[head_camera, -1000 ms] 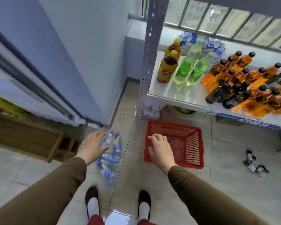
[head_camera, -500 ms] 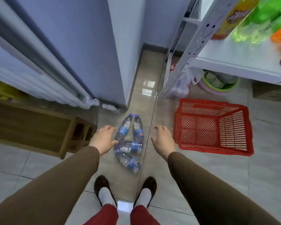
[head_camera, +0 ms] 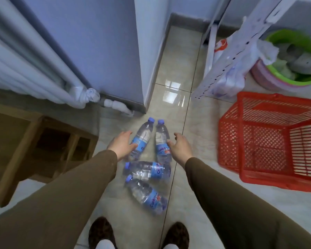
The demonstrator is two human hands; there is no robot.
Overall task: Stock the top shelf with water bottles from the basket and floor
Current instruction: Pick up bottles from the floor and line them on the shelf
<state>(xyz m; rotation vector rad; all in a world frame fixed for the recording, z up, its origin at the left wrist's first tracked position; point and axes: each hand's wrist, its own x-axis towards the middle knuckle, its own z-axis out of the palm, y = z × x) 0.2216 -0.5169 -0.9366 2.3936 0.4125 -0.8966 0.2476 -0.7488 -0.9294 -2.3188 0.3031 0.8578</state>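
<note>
Several clear water bottles with blue caps and blue labels lie on the tiled floor in front of my feet. My left hand (head_camera: 122, 145) is open, its fingers touching the left far bottle (head_camera: 142, 136). My right hand (head_camera: 180, 148) is open beside the right far bottle (head_camera: 161, 139), thumb against its label. Nearer to me lie a crosswise bottle (head_camera: 147, 170) and a slanted bottle (head_camera: 147, 194). The red plastic basket (head_camera: 228, 141) sits empty on the floor to the right. The top shelf is out of view.
A white shelf upright (head_camera: 228, 56) slants down at upper right, with a plastic bag (head_camera: 230, 76) and a green basin (head_camera: 294, 56) behind it. A wooden crate (head_camera: 34, 150) stands at left under a radiator (head_camera: 25, 65). A blue wall corner (head_camera: 140, 51) juts out ahead.
My view has dropped lower and closer to the floor. Both hands have reached forward onto the two far bottles, the right one moving in from beside them.
</note>
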